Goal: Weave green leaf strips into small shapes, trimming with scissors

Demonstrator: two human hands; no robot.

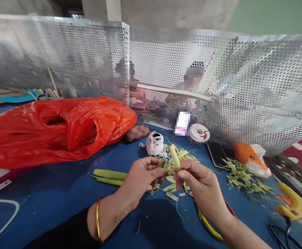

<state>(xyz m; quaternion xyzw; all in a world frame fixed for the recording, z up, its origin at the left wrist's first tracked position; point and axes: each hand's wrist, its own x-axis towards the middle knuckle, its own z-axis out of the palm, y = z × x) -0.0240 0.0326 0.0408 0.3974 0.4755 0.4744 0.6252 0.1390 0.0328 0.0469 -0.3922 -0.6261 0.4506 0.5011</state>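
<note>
My left hand (140,178) and my right hand (200,183) meet above the blue table (63,193), both pinched on a small folded piece of green leaf strip (173,160). The left fingers grip its lower left end; the right thumb and fingers hold the upright part. A gold bangle (98,219) circles my left wrist. Cut leaf scraps (171,190) lie right beneath the hands, and two longer green strips (109,176) lie to the left.
A red plastic bag (55,129) lies at left. A ball of white thread (154,143), a tape roll (199,133), a phone (216,154), a heap of leaf trimmings (244,180), a yellow glue gun (294,205) and scissors (283,235) lie around. Perforated metal screens (166,72) wall the back, people behind them.
</note>
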